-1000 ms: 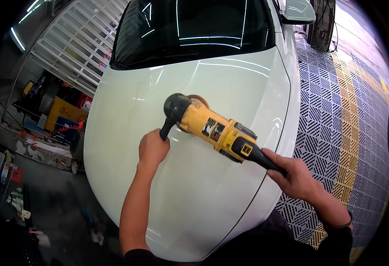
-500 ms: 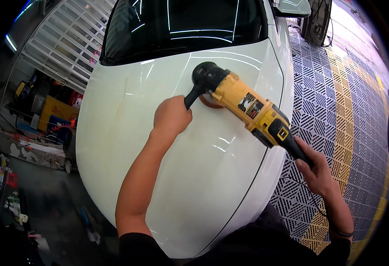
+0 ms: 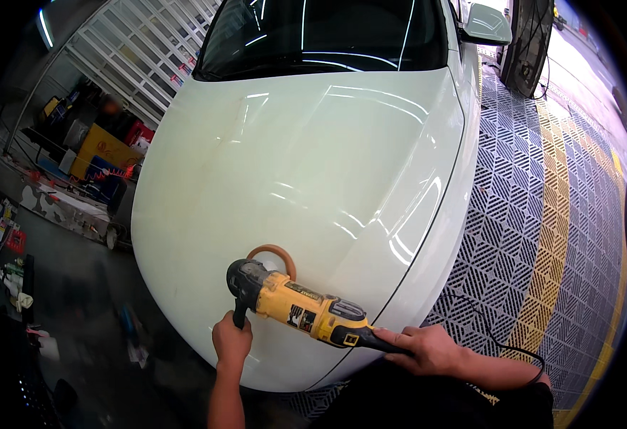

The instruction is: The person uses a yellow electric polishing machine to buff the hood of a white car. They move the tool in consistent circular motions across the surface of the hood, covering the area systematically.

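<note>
A yellow and black car polisher lies across the front part of a white car's hood. Its round orange-brown pad shows beyond the tool head, against the paint; the pad's near side is hidden by the head. My left hand is closed round the black side handle at the head end. At the other end, my right hand wraps the black rear handle near the right edge of the hood. Curved light reflections cross the glossy panel.
The dark windshield and a side mirror are beyond the hood. A black power cord loops over the grey and yellow floor tiles at right. A cluttered shelf and a white slatted rack stand at left.
Both hands have drawn the polisher from the upper right of the hood toward me and to the left. It now lies more nearly crosswise, and my view has shifted slightly.
</note>
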Motion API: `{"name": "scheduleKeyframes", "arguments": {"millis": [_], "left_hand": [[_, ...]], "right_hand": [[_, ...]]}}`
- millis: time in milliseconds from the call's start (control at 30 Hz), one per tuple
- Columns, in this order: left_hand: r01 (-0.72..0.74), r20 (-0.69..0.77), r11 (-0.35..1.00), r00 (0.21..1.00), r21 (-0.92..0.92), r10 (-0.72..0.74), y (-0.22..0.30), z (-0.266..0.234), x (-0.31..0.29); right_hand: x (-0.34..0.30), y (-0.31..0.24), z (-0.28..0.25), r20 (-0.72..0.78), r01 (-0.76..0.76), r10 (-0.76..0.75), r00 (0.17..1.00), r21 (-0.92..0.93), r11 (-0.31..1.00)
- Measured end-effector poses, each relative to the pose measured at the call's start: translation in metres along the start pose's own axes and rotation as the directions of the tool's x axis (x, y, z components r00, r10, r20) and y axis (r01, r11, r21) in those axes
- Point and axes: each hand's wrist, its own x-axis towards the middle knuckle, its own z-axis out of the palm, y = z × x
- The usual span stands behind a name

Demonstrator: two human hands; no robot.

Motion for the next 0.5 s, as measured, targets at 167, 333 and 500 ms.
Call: {"name": "scheduleKeyframes", "arguments": {"millis": [167,333,500], "left_hand": [[0.095,-0.095,0.995,0.991,-0.022,-0.096,-0.086,-0.002,-0.048],[0.125,-0.153,0.992,0.980,-0.011,-0.125,-0.142,0.013,-0.049],[0.039,-0.096,0.999,0.995,0.037,-0.036,-0.092,-0.016,0.033]], "right_hand": [[0.024,-0.019,0.056,0.129,0.060,-0.063,0.990,0.023,0.998],[0.046,-0.032,0.088,0.107,0.123,-0.128,0.986,0.046,0.991],[0.074,-0.042,0.048,-0.009,0.050,-0.050,0.999,0.006,0.999]]}}
